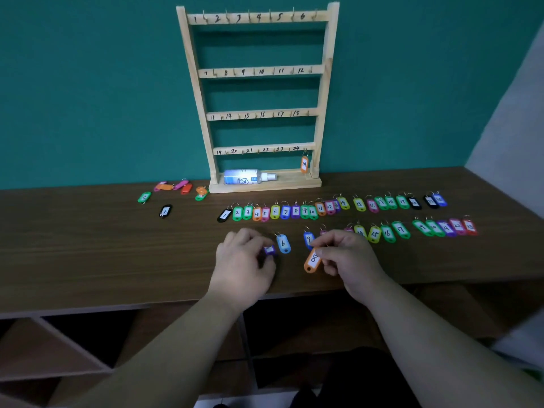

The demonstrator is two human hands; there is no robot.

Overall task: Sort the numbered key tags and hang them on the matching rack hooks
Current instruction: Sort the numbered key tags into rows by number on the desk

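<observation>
While your left hand [244, 260] curls its fingers round a purple key tag [269, 250] low over the bench [88, 245], its number too blurred to read, your right hand [347, 257] pinches the ring end of the orange tag 8 [312, 259], whose body slants down and left toward the bench's front edge. Between your two hands lies the light blue tag 6 [283, 243]; the blue tag 9 [308, 239] lies just beside your right fingertips. Farther back, a long row of tags [294, 211] runs from a black 1 on the left into the twenties on the right, and a shorter near row [412, 229] stretches rightward from behind your right hand. A loose cluster of tags [179, 187] and a lone black tag [165, 211] sit to the rack's left. The wooden rack [259, 71] stands against the teal wall [88, 83], its four rails numbered 1 to 24; the orange tag 24 [304, 164] hangs from the hook at the lower right. A spray bottle [244, 176] lies on its side on the rack's base.
</observation>
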